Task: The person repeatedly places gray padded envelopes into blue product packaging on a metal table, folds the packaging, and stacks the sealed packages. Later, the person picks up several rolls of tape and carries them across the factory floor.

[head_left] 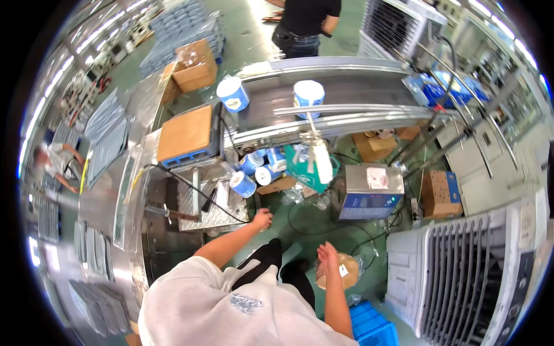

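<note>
My left hand (pixel 263 219) hangs over the floor beside the metal stand, its fingers curled. Whether anything small is inside that curl I cannot make out. Lower right, my right hand (pixel 328 255) is held out with fingers loosely extended and nothing visible in it. Under it, a round brown bundle in clear plastic (pixel 344 277) rests on the floor. On the conveyor (pixel 271 95) stand a blue-and-white tub (pixel 232 94) at the left and another blue-and-white tub (pixel 309 97) near the middle. Several more tubs (pixel 242 184) lie grouped below the belt, apart from my left hand.
A brown-topped blue box (pixel 187 135) sits left of the belt. Below the belt are a green container (pixel 309 173) and a metal control box (pixel 372 193) with trailing cables. An air cooler (pixel 461 277) and blue crate (pixel 372 326) flank my right. A person (pixel 303 26) stands beyond.
</note>
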`<control>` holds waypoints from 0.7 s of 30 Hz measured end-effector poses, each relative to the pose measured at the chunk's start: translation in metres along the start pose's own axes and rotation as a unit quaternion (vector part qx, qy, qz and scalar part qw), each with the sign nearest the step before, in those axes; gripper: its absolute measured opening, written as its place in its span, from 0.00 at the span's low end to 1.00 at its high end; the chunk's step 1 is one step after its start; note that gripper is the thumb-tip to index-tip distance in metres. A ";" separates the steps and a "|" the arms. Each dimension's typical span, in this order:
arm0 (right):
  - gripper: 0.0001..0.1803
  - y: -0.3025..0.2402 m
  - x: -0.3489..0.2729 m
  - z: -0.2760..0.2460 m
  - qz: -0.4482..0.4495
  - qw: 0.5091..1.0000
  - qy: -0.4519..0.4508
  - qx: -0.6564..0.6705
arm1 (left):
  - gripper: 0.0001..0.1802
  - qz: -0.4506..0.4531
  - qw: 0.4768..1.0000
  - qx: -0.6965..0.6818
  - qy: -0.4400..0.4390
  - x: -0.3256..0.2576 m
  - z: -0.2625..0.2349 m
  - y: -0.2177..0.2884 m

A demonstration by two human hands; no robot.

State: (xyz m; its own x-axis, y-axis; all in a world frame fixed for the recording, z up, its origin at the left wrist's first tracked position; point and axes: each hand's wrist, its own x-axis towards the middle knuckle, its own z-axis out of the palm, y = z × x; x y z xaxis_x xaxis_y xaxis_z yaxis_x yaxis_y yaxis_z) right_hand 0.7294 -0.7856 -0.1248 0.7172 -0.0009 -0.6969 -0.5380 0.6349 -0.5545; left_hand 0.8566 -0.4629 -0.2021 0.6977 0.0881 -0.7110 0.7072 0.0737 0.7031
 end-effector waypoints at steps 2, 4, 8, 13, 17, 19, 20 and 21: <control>0.18 -0.041 0.013 0.061 -0.053 0.991 -0.061 -0.105 | 0.33 0.003 0.996 -0.087 0.018 -0.006 -0.043 0.023; 0.17 -0.075 0.022 0.117 -0.077 0.976 -0.105 -0.176 | 0.38 0.006 0.991 -0.043 0.128 -0.008 -0.059 0.043; 0.15 -0.090 0.048 0.195 -0.089 0.960 -0.163 -0.208 | 0.45 0.015 0.962 -0.032 0.269 0.044 -0.105 0.037; 0.10 -0.135 0.009 0.324 -0.354 0.835 -0.205 -0.369 | 0.48 0.022 0.919 -0.138 0.368 0.134 -0.158 -0.014; 0.17 -0.217 0.022 0.434 -0.564 0.681 -0.106 -0.454 | 0.52 -0.093 0.920 -0.202 0.322 0.162 -0.137 0.034; 0.28 -0.231 0.050 0.494 -0.547 0.667 -0.122 -0.491 | 0.55 -0.087 0.916 -0.248 0.302 0.178 -0.146 0.026; 0.33 -0.229 0.071 0.514 -0.524 0.661 -0.122 -0.523 | 0.53 -0.118 0.916 -0.261 0.282 0.176 -0.139 0.041; 0.35 -0.223 0.091 0.529 -0.530 0.605 -0.131 -0.580 | 0.52 -0.150 0.916 -0.267 0.259 0.155 -0.124 0.083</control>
State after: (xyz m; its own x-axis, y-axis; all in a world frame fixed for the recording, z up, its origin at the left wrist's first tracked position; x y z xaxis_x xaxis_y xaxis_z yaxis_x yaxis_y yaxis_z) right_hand 1.1492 -0.5189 0.1761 0.8954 0.2866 0.3408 0.4452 -0.5845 -0.6783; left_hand 1.0090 -0.3205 -0.2522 0.2351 0.4335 -0.8699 0.6058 0.6346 0.4799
